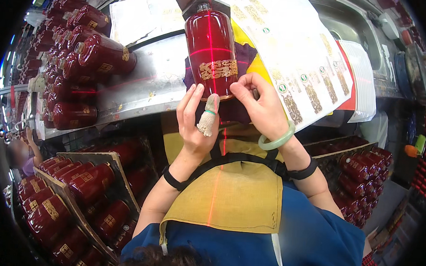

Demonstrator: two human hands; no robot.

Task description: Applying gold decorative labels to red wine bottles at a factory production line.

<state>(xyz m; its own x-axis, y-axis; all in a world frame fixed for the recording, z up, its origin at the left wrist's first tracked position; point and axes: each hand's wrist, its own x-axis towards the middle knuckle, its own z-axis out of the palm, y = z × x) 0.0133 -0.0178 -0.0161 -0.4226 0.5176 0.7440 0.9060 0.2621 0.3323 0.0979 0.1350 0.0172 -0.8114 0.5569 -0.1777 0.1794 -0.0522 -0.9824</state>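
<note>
A glossy dark-red bottle (210,42) lies with its neck away from me on a dark purple cloth, its top against a dark holder (207,0). Ornate gold lettering (218,69) runs across its lower part, and thin red light lines cross it. My left hand (197,120) is closed at the left of the base, fingers along the side and the thumb, in a cloth finger cover (208,118), at the bottom edge. At the lower right, my right hand (262,104) has its thumb pressed to the bottle beside the gold lettering; its other fingers are curled and partly hidden.
To the right lies a white sheet of gold decals (301,65), over yellow and red material. Many red bottles (102,54) are stacked at the table's left end. Crates of bottles (89,180) stand low on both sides. A metal sink (343,24) is far right; a person (26,156) is far left.
</note>
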